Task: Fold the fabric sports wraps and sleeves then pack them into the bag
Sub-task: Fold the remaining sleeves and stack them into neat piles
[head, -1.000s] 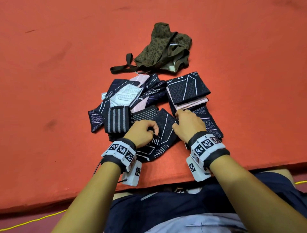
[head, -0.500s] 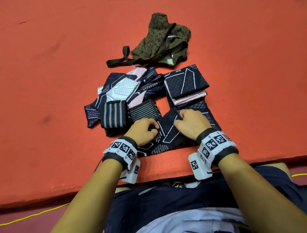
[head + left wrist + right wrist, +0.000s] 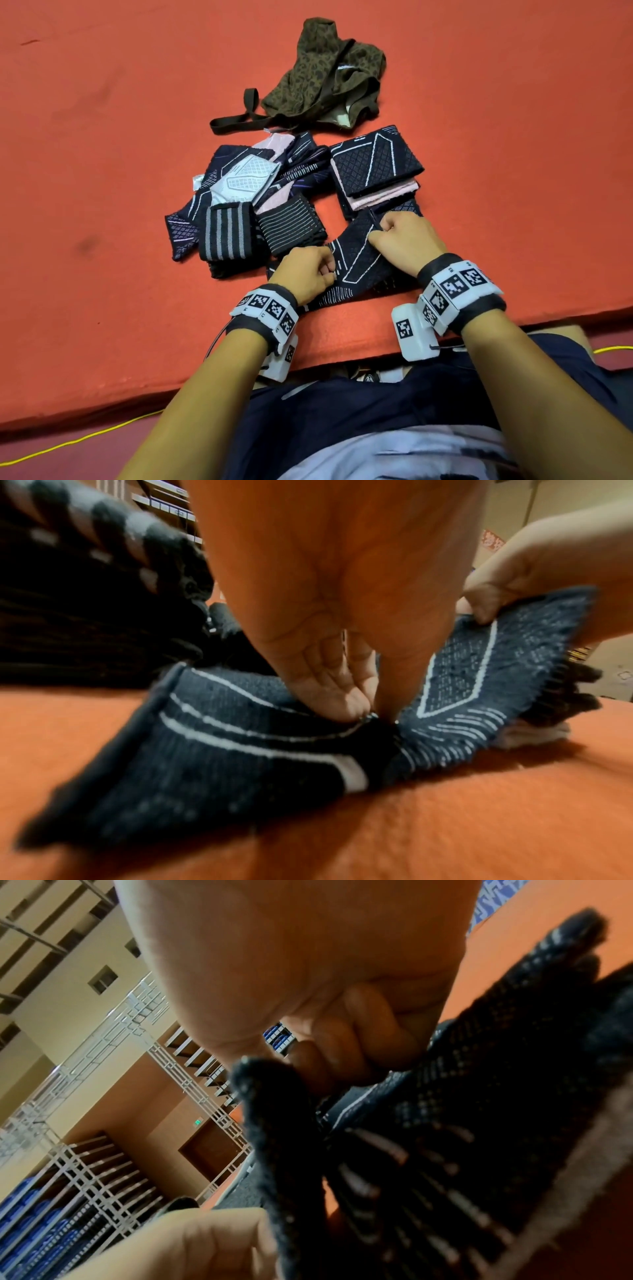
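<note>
A dark navy sleeve with white line patterns lies near the front edge of the orange mat. My left hand pinches its near left part, fingers curled down onto the fabric. My right hand grips the sleeve's far right end and holds it lifted off the mat. A folded stack of navy and pink sleeves sits just beyond my right hand. An unfolded heap of wraps and sleeves lies to the left. The olive leopard-print bag lies crumpled farther back.
The orange mat extends wide on both sides. Its front edge runs just under my wrists. A grey-striped black wrap and a thin-striped black wrap lie beside my left hand. The bag's dark strap trails left.
Both hands have drawn the navy sleeve toward the mat's front edge. The right hand has moved right and lifted the sleeve's far end, opening a bare gap beside the thin-striped wrap.
</note>
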Demonstrator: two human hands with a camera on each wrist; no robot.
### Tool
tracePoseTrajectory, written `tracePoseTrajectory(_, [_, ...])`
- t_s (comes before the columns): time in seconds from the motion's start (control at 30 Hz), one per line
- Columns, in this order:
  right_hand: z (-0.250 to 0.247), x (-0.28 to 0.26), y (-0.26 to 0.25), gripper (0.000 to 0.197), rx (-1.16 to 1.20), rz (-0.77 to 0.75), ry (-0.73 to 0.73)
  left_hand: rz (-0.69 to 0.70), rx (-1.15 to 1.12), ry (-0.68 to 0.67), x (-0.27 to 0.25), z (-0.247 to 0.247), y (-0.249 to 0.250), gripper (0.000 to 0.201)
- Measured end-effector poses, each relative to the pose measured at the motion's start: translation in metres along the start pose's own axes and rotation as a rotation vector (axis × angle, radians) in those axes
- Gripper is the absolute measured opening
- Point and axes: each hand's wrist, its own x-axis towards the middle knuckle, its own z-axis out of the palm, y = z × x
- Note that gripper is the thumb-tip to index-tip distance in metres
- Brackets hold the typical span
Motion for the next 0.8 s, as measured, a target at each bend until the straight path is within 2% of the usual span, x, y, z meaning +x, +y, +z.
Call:
tracePoseTrajectory(0.13, [0.004, -0.004, -0.006, 0.02, 0.059, -0.047, -0.024, -0.024, -0.042, 0.016, 0.003, 0.009, -0.005, 0.013])
tracePoseTrajectory(0.23, [0.013, -0.008, -0.014, 0.015, 0.103, -0.102, -0.103, -0.023, -0.106, 0.027, 0.004, 0.011, -0.008, 0.014])
tracePoseTrajectory(0.37, [0.028, -0.013, -0.022, 0.014, -0.003, -0.17, -0.22, -0.047, -0.175, 0.139, -0.002, 0.006, -0.013, 0.013])
tracePoseTrajectory(0.47, [0.039, -0.018, -0.027, 0.013, -0.096, -0.209, -0.238, -0.079, -0.27, 0.17, -0.007, -0.002, -0.022, 0.015])
tracePoseTrajectory(0.6, [0.059, -0.021, -0.035, 0.009, -0.134, -0.271, -0.253, -0.148, -0.421, 0.161, -0.016, -0.013, -0.033, 0.024])
tracePoseTrajectory(0.7, [0.075, -0.022, -0.039, 0.006, -0.14, -0.269, -0.253, -0.223, -0.607, 0.188, -0.024, -0.019, -0.037, 0.04])
tracePoseTrajectory(0.77, [0.084, -0.022, -0.039, 0.006, -0.134, -0.268, -0.262, -0.242, -0.599, 0.192, -0.029, -0.02, -0.039, 0.046])
tracePoseTrajectory(0.8, [0.087, -0.022, -0.039, 0.007, -0.119, -0.27, -0.27, -0.234, -0.55, 0.184, -0.031, -0.019, -0.04, 0.042])
